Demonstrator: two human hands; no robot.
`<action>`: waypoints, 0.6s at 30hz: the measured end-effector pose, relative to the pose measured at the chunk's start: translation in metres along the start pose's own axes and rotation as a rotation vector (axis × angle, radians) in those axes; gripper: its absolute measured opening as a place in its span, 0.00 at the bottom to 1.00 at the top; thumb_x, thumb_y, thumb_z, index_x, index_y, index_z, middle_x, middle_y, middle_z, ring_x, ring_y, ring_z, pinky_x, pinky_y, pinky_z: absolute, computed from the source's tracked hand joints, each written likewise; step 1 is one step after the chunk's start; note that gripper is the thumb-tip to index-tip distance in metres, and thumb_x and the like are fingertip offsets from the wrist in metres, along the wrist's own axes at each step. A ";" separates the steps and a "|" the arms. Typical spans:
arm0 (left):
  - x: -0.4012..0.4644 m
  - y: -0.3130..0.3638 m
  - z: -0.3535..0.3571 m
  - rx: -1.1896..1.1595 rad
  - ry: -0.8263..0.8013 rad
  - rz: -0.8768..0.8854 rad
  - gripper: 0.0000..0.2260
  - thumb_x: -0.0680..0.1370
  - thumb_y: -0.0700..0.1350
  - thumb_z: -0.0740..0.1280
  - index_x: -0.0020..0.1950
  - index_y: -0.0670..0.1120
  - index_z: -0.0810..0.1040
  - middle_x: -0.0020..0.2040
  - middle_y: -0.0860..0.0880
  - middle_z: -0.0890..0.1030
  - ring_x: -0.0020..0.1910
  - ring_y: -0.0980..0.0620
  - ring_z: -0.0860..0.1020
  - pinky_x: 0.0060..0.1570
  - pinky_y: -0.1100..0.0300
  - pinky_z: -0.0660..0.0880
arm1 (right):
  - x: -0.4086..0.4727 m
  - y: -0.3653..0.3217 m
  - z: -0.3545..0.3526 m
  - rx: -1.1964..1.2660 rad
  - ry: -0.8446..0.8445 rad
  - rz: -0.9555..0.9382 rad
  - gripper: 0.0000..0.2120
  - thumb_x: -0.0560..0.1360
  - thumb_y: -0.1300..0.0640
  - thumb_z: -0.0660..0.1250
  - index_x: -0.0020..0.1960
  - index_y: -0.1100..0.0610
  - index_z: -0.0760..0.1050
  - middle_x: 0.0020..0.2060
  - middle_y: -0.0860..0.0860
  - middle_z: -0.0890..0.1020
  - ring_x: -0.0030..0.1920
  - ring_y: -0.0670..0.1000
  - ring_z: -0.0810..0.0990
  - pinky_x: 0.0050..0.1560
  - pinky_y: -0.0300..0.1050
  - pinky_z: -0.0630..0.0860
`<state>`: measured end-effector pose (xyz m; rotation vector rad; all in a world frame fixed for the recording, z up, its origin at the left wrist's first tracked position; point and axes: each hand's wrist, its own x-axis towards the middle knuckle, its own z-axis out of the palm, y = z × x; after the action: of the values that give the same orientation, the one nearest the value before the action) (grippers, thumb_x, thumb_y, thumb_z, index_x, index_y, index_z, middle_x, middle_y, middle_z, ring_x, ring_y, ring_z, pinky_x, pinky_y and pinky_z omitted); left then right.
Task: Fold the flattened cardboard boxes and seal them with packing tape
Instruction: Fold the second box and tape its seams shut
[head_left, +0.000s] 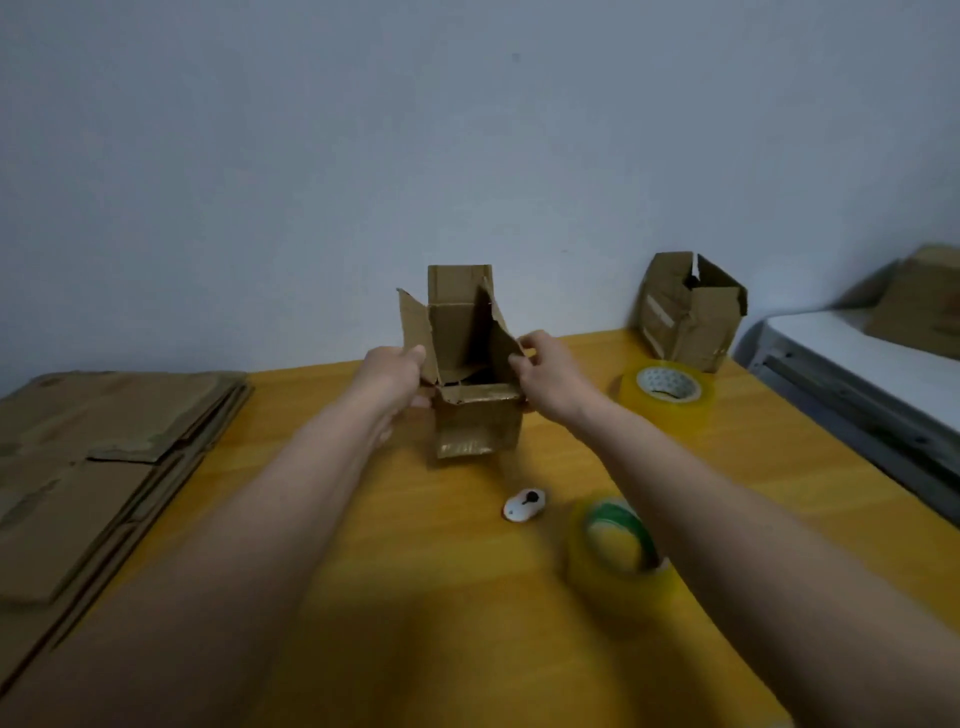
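Head view: the box (475, 410) is held upright mid-surface, top flaps up. The left hand (397, 376) is curled on the left flap and wall, a closed grip on cardboard; the right flap's torn edge is pinched by the right hand (550, 376). That ragged flap could be ripped further if it is forced down, and the light box could be tipped or skidded if only one side is pressed. Two tape rolls are seen to the right, one near (618, 545), one far (667, 389), both beside the right forearm and easily knocked. A small white cutter (524, 504) lies just before the box. Flattened boxes (104, 467) are stacked left; a folded box (691, 309) stands against the wall.
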<state>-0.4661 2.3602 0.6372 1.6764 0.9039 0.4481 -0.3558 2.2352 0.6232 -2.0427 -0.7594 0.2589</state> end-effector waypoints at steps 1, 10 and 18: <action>0.008 0.008 0.014 0.009 -0.017 0.018 0.19 0.84 0.50 0.56 0.72 0.43 0.69 0.64 0.44 0.78 0.47 0.48 0.83 0.62 0.47 0.73 | 0.012 0.007 -0.014 -0.016 0.050 0.007 0.15 0.81 0.57 0.58 0.66 0.60 0.69 0.59 0.58 0.77 0.56 0.59 0.78 0.55 0.58 0.77; 0.099 0.064 0.146 -0.019 -0.170 0.153 0.11 0.84 0.49 0.54 0.55 0.46 0.73 0.56 0.43 0.80 0.54 0.46 0.80 0.60 0.48 0.76 | 0.113 0.086 -0.110 -0.076 0.381 -0.032 0.12 0.80 0.62 0.59 0.58 0.61 0.79 0.47 0.55 0.81 0.48 0.55 0.79 0.50 0.52 0.78; 0.143 0.058 0.246 -0.058 -0.261 0.047 0.16 0.85 0.49 0.54 0.69 0.44 0.69 0.53 0.45 0.79 0.53 0.44 0.80 0.49 0.53 0.79 | 0.157 0.163 -0.149 -0.102 0.399 0.012 0.13 0.80 0.62 0.60 0.61 0.58 0.78 0.52 0.53 0.81 0.53 0.52 0.77 0.57 0.50 0.75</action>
<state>-0.1845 2.3044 0.5942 1.6601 0.6554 0.2763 -0.0965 2.1632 0.5907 -2.1037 -0.5197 -0.1816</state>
